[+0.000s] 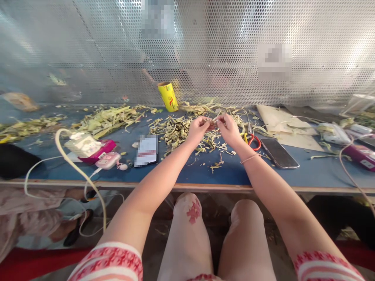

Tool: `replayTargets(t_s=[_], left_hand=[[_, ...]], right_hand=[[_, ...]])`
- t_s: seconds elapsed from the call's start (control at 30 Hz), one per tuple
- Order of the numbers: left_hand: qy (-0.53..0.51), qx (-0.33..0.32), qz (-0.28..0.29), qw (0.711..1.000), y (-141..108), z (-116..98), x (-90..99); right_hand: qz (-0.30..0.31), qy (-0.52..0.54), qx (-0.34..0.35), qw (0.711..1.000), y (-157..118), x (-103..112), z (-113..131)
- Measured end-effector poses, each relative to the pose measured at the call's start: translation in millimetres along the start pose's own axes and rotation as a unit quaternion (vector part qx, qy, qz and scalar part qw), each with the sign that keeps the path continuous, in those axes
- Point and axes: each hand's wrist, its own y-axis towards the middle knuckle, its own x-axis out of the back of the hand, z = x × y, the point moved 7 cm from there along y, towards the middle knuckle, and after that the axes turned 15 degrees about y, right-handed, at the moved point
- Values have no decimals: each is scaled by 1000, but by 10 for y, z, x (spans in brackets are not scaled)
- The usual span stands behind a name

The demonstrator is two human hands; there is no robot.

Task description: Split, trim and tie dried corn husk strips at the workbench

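Above a heap of pale, dried-looking plant strips (172, 134), both hands are close together with fingertips nearly meeting. My left hand (198, 129) is closed in a pinch on a thin pale plant strip (214, 120). From the other side my right hand (229, 128) pinches at the same strip; the fingers partly hide it. Just right of my right wrist lie scissors with red and yellow handles (256, 143). A dark-screened phone (280, 153) rests beyond them. On the left of my forearm lies another phone (147, 150) with a lit screen.
The blue table (178, 173) ends at a perforated metal screen (190, 54). A yellow tube (168, 97) leans near it. More strips (105, 123) lie left, behind a magenta-and-white device (101, 150) with cables. Cardboard (272, 117) lies right. A person's legs (32, 214) show at left.
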Motion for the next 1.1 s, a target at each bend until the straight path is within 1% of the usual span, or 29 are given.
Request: replayTargets(t_s=[0.13,0.4,0.63,0.87,1.1], left_hand=[[-10,-2,-14,1000,-11,-18,23],[-18,9,-7,1000,-20,-28,10],[31,-21,-13,999,-48,-95,14],[45,-52,-20,997,-59,-133,33],[12,-50,-14,999,-52,-118,32]], right_hand=[[2,-20,-12,1000,-11,-24,-6],[3,-47,14,999,10,-5,34],[22,-39,50,998,-13,-43,117],[32,-22,69,997,-25,-58,160],[15,13,45,999,-18,-35,125]])
